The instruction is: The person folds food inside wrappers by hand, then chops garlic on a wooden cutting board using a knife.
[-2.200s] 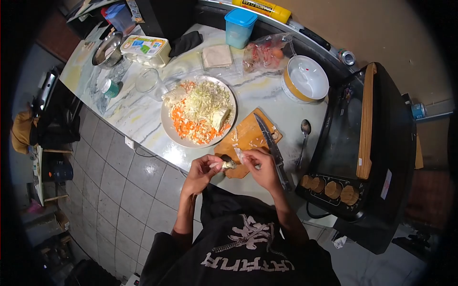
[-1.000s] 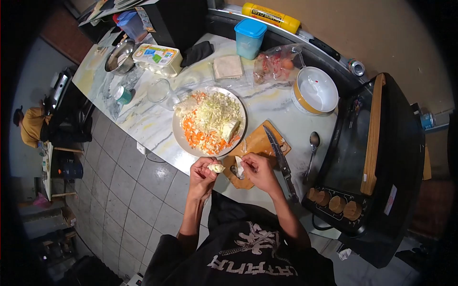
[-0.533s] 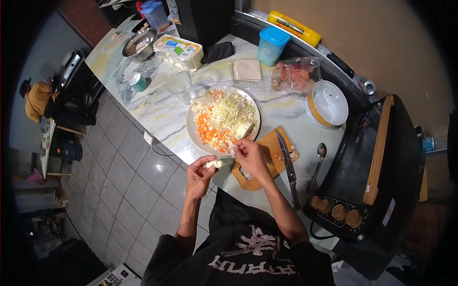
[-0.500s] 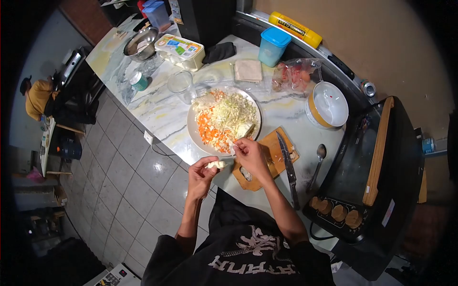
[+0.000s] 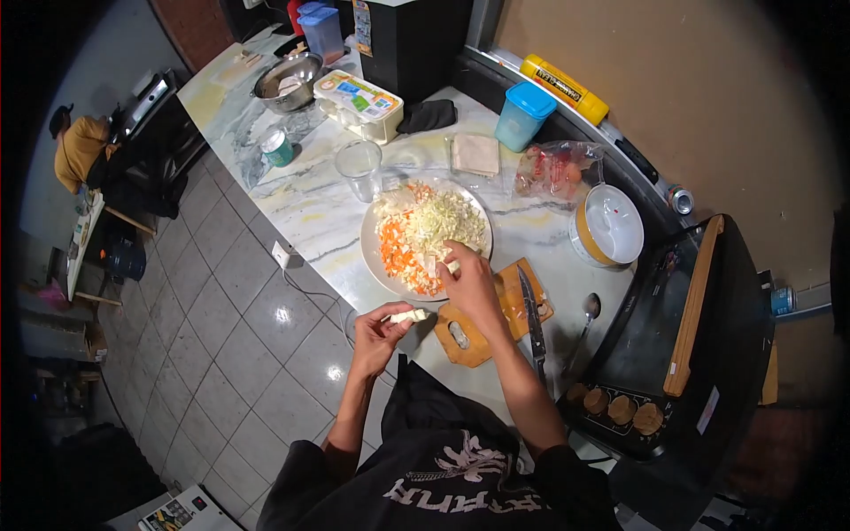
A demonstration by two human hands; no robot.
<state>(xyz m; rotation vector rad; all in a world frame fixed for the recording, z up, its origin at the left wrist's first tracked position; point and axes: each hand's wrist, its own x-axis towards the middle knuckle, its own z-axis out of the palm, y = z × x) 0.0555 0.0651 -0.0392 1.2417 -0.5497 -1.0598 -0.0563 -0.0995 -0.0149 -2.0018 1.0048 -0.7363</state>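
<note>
A pale, lumpy vegetable piece point(image 5: 409, 316) is pinched between the thumb and fingers of my left hand point(image 5: 376, 334), in front of the plate's near edge. My right hand point(image 5: 471, 288) reaches over the near right rim, fingers closed around a pale vegetable piece point(image 5: 452, 263), partly hidden by them. The large white plate point(image 5: 368, 250) carries chopped orange carrot point(image 5: 398, 250) and a heap of shredded pale cabbage point(image 5: 440, 217). Under my right forearm lies a wooden cutting board point(image 5: 467, 347), with a dark-handled knife point(image 5: 534, 317) along its right side.
A spoon point(image 5: 588, 317) lies right of the knife, near a black electric griddle point(image 5: 651, 310). Bowls point(image 5: 611, 221), a bagged item point(image 5: 556, 170), a blue-lidded container point(image 5: 524, 115) and a clear cup point(image 5: 359, 168) stand beyond the plate. A person point(image 5: 81, 152) is at far left.
My right hand has moved forward from the plate's near edge to over its contents. My left hand still holds its pale piece. The camera view has shifted slightly.
</note>
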